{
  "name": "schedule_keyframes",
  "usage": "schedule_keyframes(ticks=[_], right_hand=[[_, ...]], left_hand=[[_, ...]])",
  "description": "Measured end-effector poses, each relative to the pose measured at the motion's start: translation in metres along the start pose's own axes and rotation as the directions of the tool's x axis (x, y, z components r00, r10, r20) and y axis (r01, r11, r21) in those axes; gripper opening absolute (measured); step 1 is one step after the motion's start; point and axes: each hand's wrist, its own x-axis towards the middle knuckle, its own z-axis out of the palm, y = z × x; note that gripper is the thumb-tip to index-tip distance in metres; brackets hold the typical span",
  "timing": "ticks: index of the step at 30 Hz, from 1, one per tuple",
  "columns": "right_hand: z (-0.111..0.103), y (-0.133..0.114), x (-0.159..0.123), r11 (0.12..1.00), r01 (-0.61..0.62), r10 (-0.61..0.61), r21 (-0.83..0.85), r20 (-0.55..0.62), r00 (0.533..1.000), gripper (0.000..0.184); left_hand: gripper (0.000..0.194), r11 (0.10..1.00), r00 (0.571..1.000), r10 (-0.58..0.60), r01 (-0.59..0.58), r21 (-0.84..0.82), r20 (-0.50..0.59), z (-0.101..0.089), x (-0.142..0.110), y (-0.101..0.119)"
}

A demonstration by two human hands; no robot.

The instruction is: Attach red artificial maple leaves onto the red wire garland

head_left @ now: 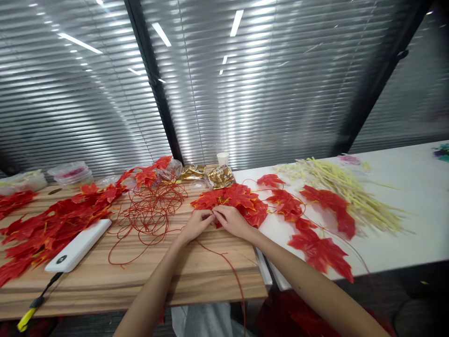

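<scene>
My left hand (pixel 199 223) and my right hand (pixel 229 219) meet fingertip to fingertip over the wooden table, both pinched closed. What lies between the fingers is too small to make out. Right behind them is a pile of red artificial maple leaves (pixel 238 196) with yellow-orange edges. A red cord (pixel 231 267) runs from below my hands and hangs over the table's front edge. To the left of my hands spreads a loose tangle of the same red cord (pixel 150 210). More maple leaves (pixel 322 252) joined by cord lie on the white table to the right.
A heap of red leaves (pixel 63 220) and a white power bank (pixel 79 245) with a strap lie at left. Gold packets (pixel 220 177), a paper cup (pixel 222 158) and plastic tubs (pixel 72 174) stand at the back. Yellow-green stems (pixel 347 192) cover part of the white table (pixel 414 206).
</scene>
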Motion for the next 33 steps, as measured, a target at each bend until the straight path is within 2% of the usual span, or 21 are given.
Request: schedule_keyframes(ticks=[8, 33], right_hand=[[-0.0001, -0.0007, 0.0002, 1.000, -0.005, 0.005, 0.003, 0.003, 1.000, 0.020], [-0.0016, -0.0019, 0.0001, 1.000, -0.009, 0.009, -0.003, 0.008, 1.000, 0.018]], left_hand=[[0.029, 1.000, 1.000, 0.007, -0.007, 0.011, 0.002, 0.0009, 0.0007, -0.0036], [0.030, 0.999, 1.000, -0.002, 0.002, 0.042, 0.008, -0.0006, -0.0005, 0.0036]])
